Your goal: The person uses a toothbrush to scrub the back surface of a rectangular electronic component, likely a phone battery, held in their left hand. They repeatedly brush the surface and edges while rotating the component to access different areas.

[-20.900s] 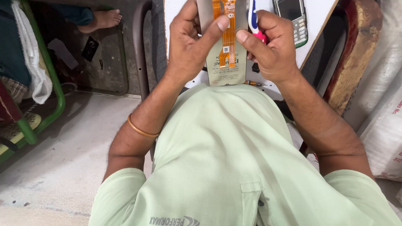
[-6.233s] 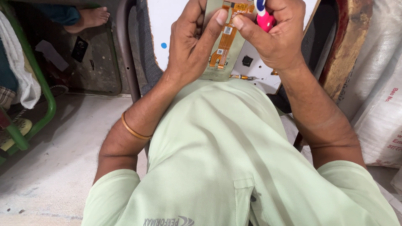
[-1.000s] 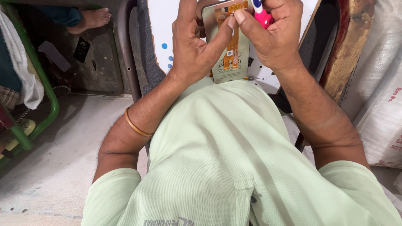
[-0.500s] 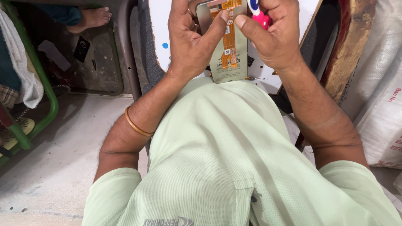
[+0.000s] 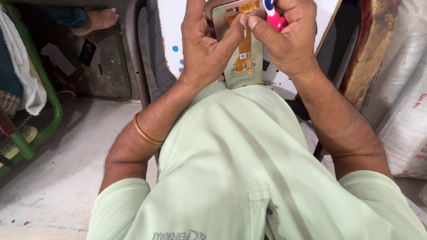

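- Phone display panel (image 5: 242, 53), flat and rectangular, stands upright between the two hands with its dull metallic back toward the person; an orange flex ribbon (image 5: 244, 51) runs down its middle, with a small white label on it.
- Left hand (image 5: 207, 49) wraps the panel's left edge, its fingers behind the panel out of sight, and its thumb lies across the back so that the tip presses the ribbon near the top.
- Right hand (image 5: 289, 38) is curled shut around a small tool with a pink, white and blue plastic handle (image 5: 273, 15); its thumb tip meets the left thumb tip on the panel, the two pressed side by side.
- Tool's working end is hidden behind the thumbs, so I cannot tell what it touches.
- Panel's lower edge sits just above the pale green knit shirt (image 5: 249, 164) over the belly.
- Thin gold-coloured metal bangle (image 5: 144, 133) rings the left forearm.
- White board (image 5: 171, 31) with a few blue dots lies behind the hands as the work surface; a few small parts rest on it near the panel's lower right corner.
- Grey concrete floor (image 5: 66, 169), rough and speckled, spreads at the left.
- Green painted tube frame (image 5: 44, 93) curves at the far left, with a white cloth (image 5: 26, 89) hung over it.
- Another person's bare foot (image 5: 95, 20) rests at the top left.
- White woven sacks (image 5: 407, 89) lean at the right beside a worn reddish wooden plank (image 5: 369, 53).
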